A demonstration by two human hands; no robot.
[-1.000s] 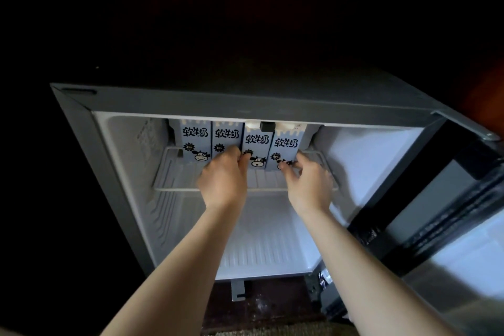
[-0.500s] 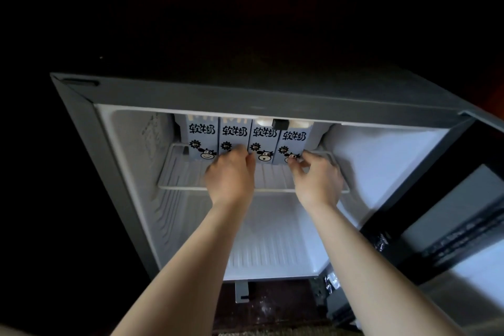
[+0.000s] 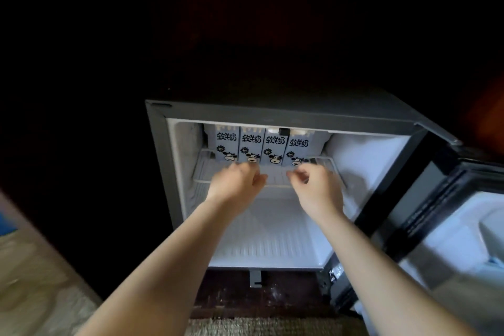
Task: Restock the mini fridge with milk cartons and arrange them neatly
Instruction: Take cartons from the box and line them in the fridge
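Several blue-grey milk cartons (image 3: 272, 146) with cow pictures stand upright in a tight row at the back of the wire shelf (image 3: 201, 169) in the open mini fridge (image 3: 272, 114). My left hand (image 3: 236, 181) hovers just in front of the two left-middle cartons, fingers loosely curled, holding nothing. My right hand (image 3: 317, 185) is in front of the rightmost carton, fingers loosely curled, also holding nothing. Both hands are apart from the cartons, over the shelf's front edge.
The fridge door (image 3: 441, 221) stands open at the right with white inner pockets. The white fridge floor (image 3: 272, 243) lies below the shelf. A woven rug (image 3: 41, 294) covers the floor at lower left. The surroundings are dark.
Both hands have drawn back from the cartons, letting go of them. The view has pulled back and shifted, so the fridge looks smaller and further right.
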